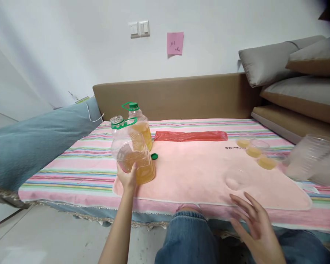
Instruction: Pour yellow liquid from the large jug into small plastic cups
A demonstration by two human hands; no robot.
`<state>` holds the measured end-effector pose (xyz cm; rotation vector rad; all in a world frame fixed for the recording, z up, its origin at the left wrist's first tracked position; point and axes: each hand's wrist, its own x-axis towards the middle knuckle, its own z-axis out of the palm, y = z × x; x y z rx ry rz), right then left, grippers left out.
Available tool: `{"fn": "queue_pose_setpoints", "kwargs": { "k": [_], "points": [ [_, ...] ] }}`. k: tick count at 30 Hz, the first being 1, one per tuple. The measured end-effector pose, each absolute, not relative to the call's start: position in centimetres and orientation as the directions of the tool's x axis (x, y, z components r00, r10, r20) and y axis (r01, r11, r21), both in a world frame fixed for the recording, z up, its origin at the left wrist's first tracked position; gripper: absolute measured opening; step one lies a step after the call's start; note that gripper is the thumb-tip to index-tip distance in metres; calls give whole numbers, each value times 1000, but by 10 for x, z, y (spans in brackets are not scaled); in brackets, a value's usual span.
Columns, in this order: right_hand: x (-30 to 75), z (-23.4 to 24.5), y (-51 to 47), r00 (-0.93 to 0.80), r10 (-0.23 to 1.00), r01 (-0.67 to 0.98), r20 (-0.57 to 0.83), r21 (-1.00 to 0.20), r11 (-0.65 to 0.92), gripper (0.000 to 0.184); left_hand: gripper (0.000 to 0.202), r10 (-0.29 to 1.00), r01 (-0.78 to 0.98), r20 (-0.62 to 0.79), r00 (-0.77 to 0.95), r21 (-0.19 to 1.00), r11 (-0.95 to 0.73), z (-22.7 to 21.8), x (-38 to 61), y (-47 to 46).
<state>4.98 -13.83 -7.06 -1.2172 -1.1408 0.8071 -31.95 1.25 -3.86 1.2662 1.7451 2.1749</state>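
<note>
My left hand grips the near side of a large clear plastic jug partly filled with yellow liquid. The jug leans to the left, its neck open and its green handle ring still on. A green cap lies on the pink mat beside it. Right behind stands a second jug of yellow liquid, with its cap on. My right hand is open above the mat's front edge, holding nothing. Just beyond its fingers is a clear plastic cup, blurred and seemingly without liquid.
Three clear cups of yellow liquid stand at the right of the pink mat. Stacked clear cups lie farther right. A red plastic bag stretches along the back. Cushions are piled at the right, above the striped cloth.
</note>
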Motion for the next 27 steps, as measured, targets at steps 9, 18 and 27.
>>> {"fn": "queue_pose_setpoints", "kwargs": {
  "k": [9, 18, 27],
  "points": [
    [-35, -36, -87, 52, 989, -105, 138, -984, 143, 71, 57, 525, 374, 504, -686, 863, -340, -47, -336, 11],
    [-119, -25, 8, -605, 768, -367, -210, -782, -503, 48, 56, 525, 368, 487, -698, 873, -320, -51, -338, 9],
    [-119, -26, 8, -591, 734, -488, -334, -577, -655, 29, 61, 548, 373, 506, -665, 862, -344, -45, -333, 3]
  ]
}}
